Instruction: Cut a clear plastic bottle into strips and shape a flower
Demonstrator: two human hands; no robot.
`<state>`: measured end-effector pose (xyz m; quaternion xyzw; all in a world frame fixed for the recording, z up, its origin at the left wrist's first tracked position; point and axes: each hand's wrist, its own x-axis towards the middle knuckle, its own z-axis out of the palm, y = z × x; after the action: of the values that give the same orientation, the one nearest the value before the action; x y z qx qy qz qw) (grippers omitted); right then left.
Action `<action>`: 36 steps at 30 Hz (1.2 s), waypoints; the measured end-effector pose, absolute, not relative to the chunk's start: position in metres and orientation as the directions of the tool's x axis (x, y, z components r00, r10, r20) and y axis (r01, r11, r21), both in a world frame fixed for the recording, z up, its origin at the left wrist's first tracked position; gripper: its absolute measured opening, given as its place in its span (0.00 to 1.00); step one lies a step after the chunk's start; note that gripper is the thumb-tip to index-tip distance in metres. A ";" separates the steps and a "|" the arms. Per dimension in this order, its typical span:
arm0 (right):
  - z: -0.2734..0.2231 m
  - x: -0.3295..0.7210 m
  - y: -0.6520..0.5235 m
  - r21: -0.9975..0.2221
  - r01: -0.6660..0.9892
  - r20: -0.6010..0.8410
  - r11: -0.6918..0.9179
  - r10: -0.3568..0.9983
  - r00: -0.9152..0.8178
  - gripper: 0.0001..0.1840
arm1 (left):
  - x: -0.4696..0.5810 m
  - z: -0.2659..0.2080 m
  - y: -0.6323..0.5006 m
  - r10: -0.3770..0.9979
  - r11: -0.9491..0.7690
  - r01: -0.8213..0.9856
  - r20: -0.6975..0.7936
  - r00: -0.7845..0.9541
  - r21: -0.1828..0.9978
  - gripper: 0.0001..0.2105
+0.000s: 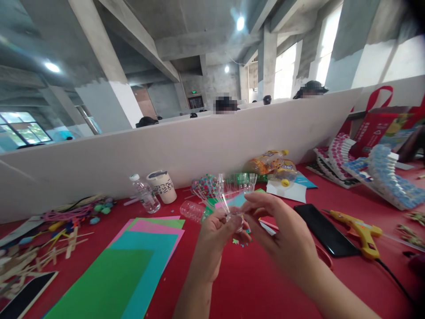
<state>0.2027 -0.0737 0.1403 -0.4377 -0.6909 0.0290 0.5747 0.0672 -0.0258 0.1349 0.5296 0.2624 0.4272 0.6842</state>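
In front of me, above the table, is the top part of a clear plastic bottle (223, 199), its wall cut into thin strips that fan outward and up. My left hand (212, 235) is closed around its neck end, thumb in front. My right hand (282, 232) reaches in from the right with bent fingers, the tips at the base of the strips, seemingly pinching there. Small green paper bits (236, 242) lie below the hands. Just behind the left hand, a clear plastic bottle (191, 211) lies on its side.
Coloured paper sheets (109, 270) lie left, craft sticks (71, 241) beyond. A water bottle (145, 195) and a cup (162, 187) stand by the white partition (186, 148). Right are a black phone (327, 230), a yellow glue gun (360, 230) with its cord, and folded-paper pieces (381, 177).
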 end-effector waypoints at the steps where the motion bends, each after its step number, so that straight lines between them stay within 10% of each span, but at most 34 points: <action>1: 0.141 0.203 -0.075 -0.532 0.578 0.773 0.619 0.634 0.033 0.16 | 0.068 0.134 -0.026 0.854 0.071 -0.304 0.099 0.511 0.950 0.09; 36: 0.170 0.244 -0.076 -0.266 0.841 0.864 0.471 0.504 -0.009 0.09 | 0.075 0.126 -0.027 0.787 0.175 -0.106 -0.074 0.613 0.979 0.13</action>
<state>0.2443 -0.0764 0.1704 -0.4867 -0.6908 -0.1655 0.5085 0.0748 -0.0270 0.1257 0.5586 0.3047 0.3173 0.7032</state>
